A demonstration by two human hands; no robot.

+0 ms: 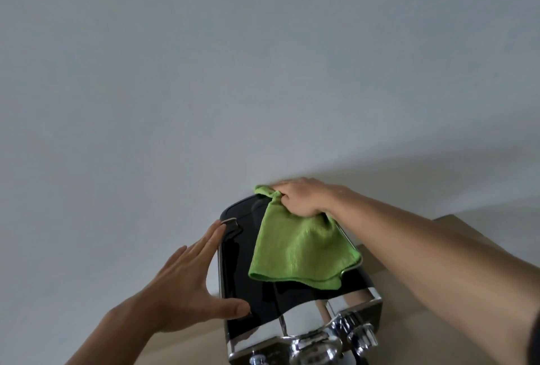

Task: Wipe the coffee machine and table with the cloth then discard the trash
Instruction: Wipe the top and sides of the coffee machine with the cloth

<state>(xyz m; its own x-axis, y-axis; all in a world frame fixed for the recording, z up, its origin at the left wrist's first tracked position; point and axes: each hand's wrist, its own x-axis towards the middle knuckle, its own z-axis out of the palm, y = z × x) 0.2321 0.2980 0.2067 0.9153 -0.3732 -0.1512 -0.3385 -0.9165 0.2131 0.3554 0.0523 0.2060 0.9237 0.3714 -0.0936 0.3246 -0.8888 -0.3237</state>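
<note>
Head view, looking down over my two bare hands at the top of the coffee machine [248, 291]. My right hand [301, 196] is closed around a bunched corner of the green cloth [304, 250], fingers curled tight on the fabric at the machine's rear edge, close to the wall [233, 58]. The rest of the cloth hangs loose from my grip and drapes across the right half of the glossy black top panel, its lower hem lying near the front of that panel. My left hand [187, 285] is open, the fingers straight and together along the machine's left edge, the thumb spread out and resting on the black top. My fingertips [219, 226] end just beside a small chrome-edged tab [230, 223] set in the panel's left side.

The front of the coffee machine is polished chrome, with a round knob [362, 335] and other shiny fittings at the bottom of the view, partly cut off. The machine stands on a pale beige surface [187, 347], which shows below my left wrist and again beside my right forearm. Behind everything is the plain pale grey wall, filling the upper part of the view.
</note>
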